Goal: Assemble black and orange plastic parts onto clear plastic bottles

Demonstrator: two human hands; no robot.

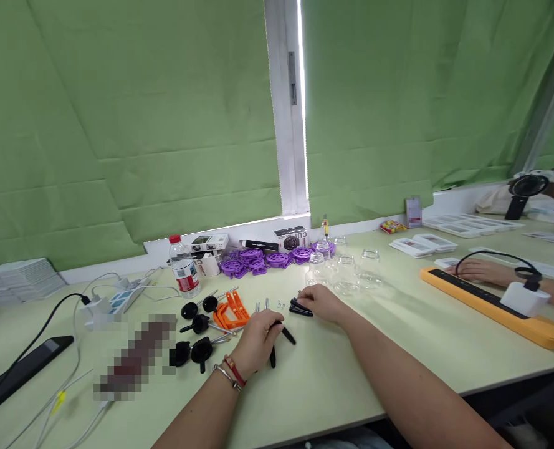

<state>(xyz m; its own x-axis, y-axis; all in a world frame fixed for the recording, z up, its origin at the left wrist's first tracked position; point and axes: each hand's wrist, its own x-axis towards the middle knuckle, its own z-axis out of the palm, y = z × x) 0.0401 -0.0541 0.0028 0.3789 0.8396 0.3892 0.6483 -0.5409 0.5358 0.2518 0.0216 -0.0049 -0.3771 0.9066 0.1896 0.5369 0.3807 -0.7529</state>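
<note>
My left hand (258, 340) is closed over slim black-handled tools (287, 334). Their dark ends stick out below the fingers, and thin metal shafts (267, 304) show above; my palm hides where they join. Further right, the fingertips of my right hand (322, 302) pinch at small black plastic pieces (300, 308) on the table. A few tiny screws (281, 305) lie between my hands. Left of them are orange plastic brackets (232, 311) and several black round-headed parts with metal rods (202, 350).
Behind my hands lie purple ring-shaped parts (277, 259), small boxes (291, 239) and upturned clear glasses (369, 269). A water bottle (184, 271) stands back left. Cables and a power strip (129, 296) occupy the left. At right, another person's hand (477, 269) is beyond an orange power strip (487, 307).
</note>
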